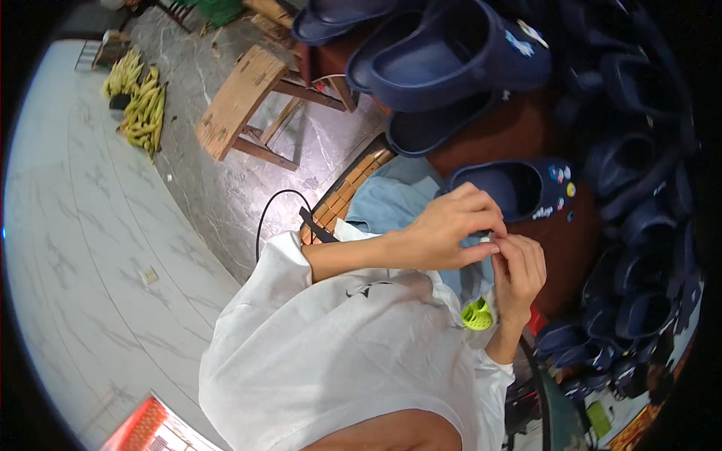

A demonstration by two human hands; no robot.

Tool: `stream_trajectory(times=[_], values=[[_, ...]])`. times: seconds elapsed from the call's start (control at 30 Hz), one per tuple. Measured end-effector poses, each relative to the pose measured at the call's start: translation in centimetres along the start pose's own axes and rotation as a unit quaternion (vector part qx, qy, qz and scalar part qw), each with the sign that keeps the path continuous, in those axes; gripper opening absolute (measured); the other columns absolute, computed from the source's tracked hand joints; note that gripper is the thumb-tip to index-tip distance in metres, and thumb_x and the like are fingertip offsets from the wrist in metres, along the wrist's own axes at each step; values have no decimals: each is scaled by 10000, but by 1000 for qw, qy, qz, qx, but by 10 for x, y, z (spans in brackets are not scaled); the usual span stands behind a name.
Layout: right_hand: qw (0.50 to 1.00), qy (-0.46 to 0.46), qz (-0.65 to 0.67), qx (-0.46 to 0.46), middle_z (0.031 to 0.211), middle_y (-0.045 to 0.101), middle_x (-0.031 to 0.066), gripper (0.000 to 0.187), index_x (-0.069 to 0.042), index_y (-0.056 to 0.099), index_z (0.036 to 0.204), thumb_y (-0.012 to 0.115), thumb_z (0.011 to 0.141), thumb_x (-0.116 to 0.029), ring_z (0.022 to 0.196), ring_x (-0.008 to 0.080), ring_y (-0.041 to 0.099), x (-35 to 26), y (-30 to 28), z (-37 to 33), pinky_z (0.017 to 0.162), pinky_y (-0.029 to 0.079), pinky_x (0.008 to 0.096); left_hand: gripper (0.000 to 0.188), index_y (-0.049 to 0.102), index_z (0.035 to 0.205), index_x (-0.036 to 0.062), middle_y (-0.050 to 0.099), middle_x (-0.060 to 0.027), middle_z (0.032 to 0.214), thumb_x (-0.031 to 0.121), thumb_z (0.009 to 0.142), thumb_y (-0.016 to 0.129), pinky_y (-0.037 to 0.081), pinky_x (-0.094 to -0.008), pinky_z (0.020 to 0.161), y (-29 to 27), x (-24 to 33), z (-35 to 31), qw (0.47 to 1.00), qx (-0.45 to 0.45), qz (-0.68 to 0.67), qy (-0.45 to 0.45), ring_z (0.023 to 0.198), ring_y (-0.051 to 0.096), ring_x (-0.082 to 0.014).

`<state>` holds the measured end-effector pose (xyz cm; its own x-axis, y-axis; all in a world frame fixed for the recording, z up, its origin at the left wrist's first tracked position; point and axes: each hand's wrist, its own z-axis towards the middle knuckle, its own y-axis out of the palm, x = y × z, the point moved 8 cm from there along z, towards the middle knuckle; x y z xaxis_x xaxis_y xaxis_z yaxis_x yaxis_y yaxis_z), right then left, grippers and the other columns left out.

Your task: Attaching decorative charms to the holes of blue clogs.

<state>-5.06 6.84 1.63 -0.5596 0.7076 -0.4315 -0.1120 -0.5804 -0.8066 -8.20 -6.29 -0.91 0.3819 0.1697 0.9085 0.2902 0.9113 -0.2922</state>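
My left hand point(451, 229) and my right hand point(520, 274) meet over my lap, fingertips pinched together. Between them shows a small whitish piece point(485, 239), too small to name. Just beyond my fingers, a dark blue clog point(500, 188) lies on a reddish-brown surface point(560, 255). Colourful little charms point(558, 177) are fixed on its toe part. Below my hands, a lime-green piece with holes point(476, 314) is partly hidden by my shirt.
More dark blue clogs point(429, 71) are piled beyond, and several others point(647, 225) crowd the right side. A wooden stool point(244, 94) stands on the grey marbled floor point(184, 180) at the far left. Bananas point(143, 116) lie by the wall. Light blue cloth point(398, 192) covers my lap.
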Motion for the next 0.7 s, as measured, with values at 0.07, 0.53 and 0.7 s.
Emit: stream_trajectory(times=[0.07,0.53,0.7], values=[[1000,-14,-5,-11,915,669,90,298,-33,664,925,767,653,30,847,288,658,-6,7,3,748,508,387,204,683,948,104,629,-50,1035,153,771,773,462,-370,842,-2,-9,-5,1000,19,4,-1,997,557,-278],[996,37,18,-83,907,686,119,249,-16,659,940,710,729,105,820,301,658,-21,49,25,738,521,373,185,694,841,88,612,-51,910,138,680,771,489,-383,757,-28,-53,-28,999,27,8,-33,926,553,-249],[989,-10,-2,-148,952,683,143,256,0,664,959,648,748,145,874,311,661,-40,76,42,769,527,379,125,691,771,97,623,-64,872,154,672,744,493,-404,755,-51,-74,-38,995,25,84,-51,911,576,-265]])
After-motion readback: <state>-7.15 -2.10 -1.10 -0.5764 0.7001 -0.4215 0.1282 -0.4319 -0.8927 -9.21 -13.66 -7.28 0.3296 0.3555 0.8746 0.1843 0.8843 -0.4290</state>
